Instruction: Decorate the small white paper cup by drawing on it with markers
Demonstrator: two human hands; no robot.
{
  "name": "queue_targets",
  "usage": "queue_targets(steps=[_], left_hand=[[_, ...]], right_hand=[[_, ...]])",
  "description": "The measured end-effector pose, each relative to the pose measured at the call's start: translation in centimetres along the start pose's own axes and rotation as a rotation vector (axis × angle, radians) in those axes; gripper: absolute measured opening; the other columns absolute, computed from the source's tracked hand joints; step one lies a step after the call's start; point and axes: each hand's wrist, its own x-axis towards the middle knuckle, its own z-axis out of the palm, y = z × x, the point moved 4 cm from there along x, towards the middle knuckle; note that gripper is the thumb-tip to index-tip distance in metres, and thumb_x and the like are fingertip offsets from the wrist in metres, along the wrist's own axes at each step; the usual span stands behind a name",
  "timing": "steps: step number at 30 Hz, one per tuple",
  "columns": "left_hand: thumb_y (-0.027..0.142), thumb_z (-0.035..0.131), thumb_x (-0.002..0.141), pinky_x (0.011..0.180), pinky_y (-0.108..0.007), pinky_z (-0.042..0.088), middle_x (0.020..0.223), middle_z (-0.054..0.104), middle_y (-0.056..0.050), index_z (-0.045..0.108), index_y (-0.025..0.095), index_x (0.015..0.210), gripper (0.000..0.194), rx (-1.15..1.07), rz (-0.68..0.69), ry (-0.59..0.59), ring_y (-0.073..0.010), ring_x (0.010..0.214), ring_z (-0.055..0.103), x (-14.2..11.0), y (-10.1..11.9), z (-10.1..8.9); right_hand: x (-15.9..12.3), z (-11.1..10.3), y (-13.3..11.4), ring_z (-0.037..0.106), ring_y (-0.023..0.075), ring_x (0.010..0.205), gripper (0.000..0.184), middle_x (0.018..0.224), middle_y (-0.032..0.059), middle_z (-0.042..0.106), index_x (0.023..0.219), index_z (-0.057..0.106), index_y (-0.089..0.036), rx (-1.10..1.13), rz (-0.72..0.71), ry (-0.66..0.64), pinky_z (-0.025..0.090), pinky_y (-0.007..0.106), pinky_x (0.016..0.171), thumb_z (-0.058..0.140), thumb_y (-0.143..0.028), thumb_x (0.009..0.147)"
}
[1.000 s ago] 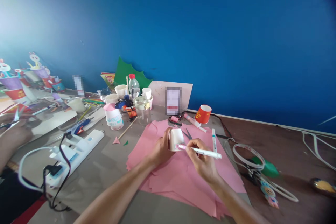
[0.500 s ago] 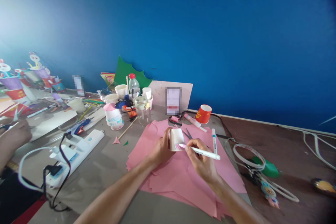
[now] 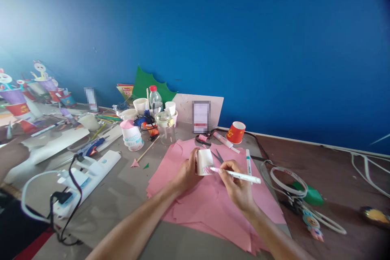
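A white paper cup (image 3: 204, 159) lies on its side in my left hand (image 3: 187, 174), whose fingers wrap around its left side. Pink criss-cross lines show on the cup near its rim. My right hand (image 3: 236, 183) grips a white marker (image 3: 243, 176) with a pink tip, which is at the edge of the pink lines; whether it touches the cup I cannot tell. Beneath both hands are stacked sheets of pink paper (image 3: 210, 211). A pair of scissors (image 3: 217, 156) lies just behind the cup, partly hidden. Another marker (image 3: 248, 162) with a teal cap rests to the right.
At the back right stands a red paper cup (image 3: 236, 132), beside a glue stick (image 3: 223, 139). Stacked white cups (image 3: 131, 138), a glass jar (image 3: 166, 130) and a bottle (image 3: 155, 99) are left. A power strip (image 3: 91, 183) lies nearer, beside a co-worker's blurred hand (image 3: 14, 154).
The marker in my right hand has shifted slightly right, and the pink lines now form a denser criss-cross. My left hand and the cup stay put. The co-worker's hand has moved left.
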Motion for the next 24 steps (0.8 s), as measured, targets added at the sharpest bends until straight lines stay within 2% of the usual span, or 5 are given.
queue_targets(steps=[6,9,15,20,24], left_hand=[[0.034,0.062,0.083,0.059,-0.033,0.053,0.09,0.067,-0.008,0.032,0.011,0.131,0.062,-0.036,-0.044,-0.02,-0.0192,0.068,0.064,0.19,0.64,-0.35],[0.034,0.061,0.083,0.061,-0.033,0.053,0.083,0.065,-0.006,0.033,0.012,0.13,0.059,-0.047,-0.06,-0.028,-0.0196,0.068,0.064,0.21,0.73,-0.35],[0.035,0.059,0.083,0.059,-0.032,0.052,0.082,0.064,-0.006,0.034,0.012,0.129,0.058,-0.004,-0.057,-0.014,-0.0181,0.064,0.061,0.18,0.7,-0.39],[0.029,0.059,0.082,0.061,-0.035,0.053,0.081,0.063,-0.004,0.033,0.013,0.13,0.057,-0.024,-0.044,-0.004,-0.0177,0.064,0.06,0.19,0.85,-0.49],[0.032,0.061,0.083,0.059,-0.034,0.053,0.082,0.063,-0.005,0.033,0.011,0.13,0.058,-0.056,-0.042,-0.014,-0.0175,0.064,0.059,0.21,1.03,-0.54]], right_hand=[[-0.01,0.27,-0.27,0.037,0.0096,0.047,0.02,0.059,-0.0054,0.044,0.074,0.052,-0.022,-0.018,-0.018,-0.017,0.031,0.021,0.043,0.054,-0.034,0.09],[-0.03,0.51,-0.47,0.041,0.0111,0.049,0.018,0.061,-0.0034,0.048,0.074,0.054,-0.022,-0.081,-0.067,-0.037,0.032,0.023,0.044,0.054,-0.033,0.089],[-0.22,0.66,-0.31,0.048,0.0148,0.056,0.017,0.062,-0.0003,0.053,0.074,0.055,-0.022,-0.219,-0.11,-0.054,0.035,0.025,0.047,0.054,-0.03,0.089],[-0.33,0.06,-0.25,0.048,0.0145,0.057,0.02,0.062,-0.0009,0.051,0.071,0.051,-0.023,-0.173,-0.119,-0.014,0.035,0.025,0.047,0.053,-0.03,0.089],[-0.28,-0.07,-0.25,0.044,0.0121,0.051,0.021,0.062,-0.0023,0.05,0.071,0.052,-0.022,-0.123,-0.097,0.006,0.034,0.025,0.045,0.054,-0.033,0.089]])
